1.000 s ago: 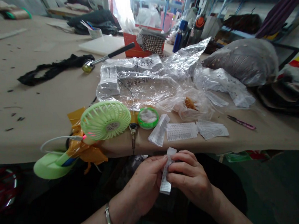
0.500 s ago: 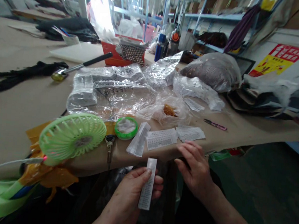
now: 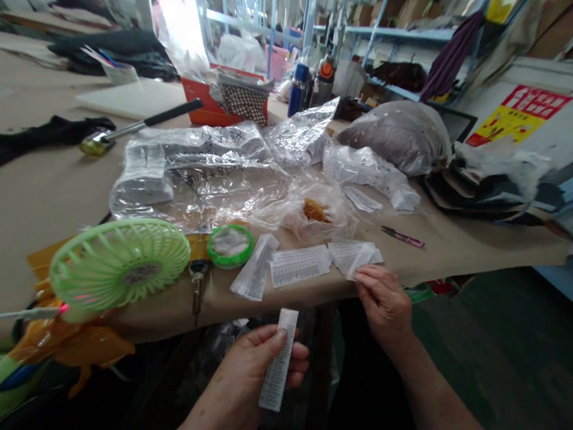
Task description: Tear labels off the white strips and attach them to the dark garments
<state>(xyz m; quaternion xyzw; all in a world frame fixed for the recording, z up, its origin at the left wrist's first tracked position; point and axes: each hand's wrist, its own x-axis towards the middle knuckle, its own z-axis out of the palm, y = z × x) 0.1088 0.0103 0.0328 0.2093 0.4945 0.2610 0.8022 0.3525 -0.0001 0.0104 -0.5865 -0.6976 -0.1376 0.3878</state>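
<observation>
Between the thumb and fingers of my left hand [image 3: 258, 360] is a narrow white printed label [image 3: 279, 368], held upright just off the table's front edge. My right hand [image 3: 384, 300] is closed in a pinch on the corner of a thin printed label [image 3: 361, 258], which lifts off the right-hand pile of labels [image 3: 341, 252]. Left of that pile lies another spread of printed labels [image 3: 299, 266]. A stack of blank-looking white strips [image 3: 255, 269] comes beside it, close to a green round dish [image 3: 230, 245] with white wadding inside.
A green fan [image 3: 121, 267] stands at the left edge. Behind the labels are clear plastic bags [image 3: 220, 176] and a bag with orange rubber bands [image 3: 315, 210]. Pink thread snips [image 3: 402, 236] lie to the right. A silver-headed tool with a black handle [image 3: 141, 125] is farther back.
My right hand has come down onto the right-hand pile, closed its fingers and raised a label's corner. The left hand still holds its label. The view has shifted slightly right.
</observation>
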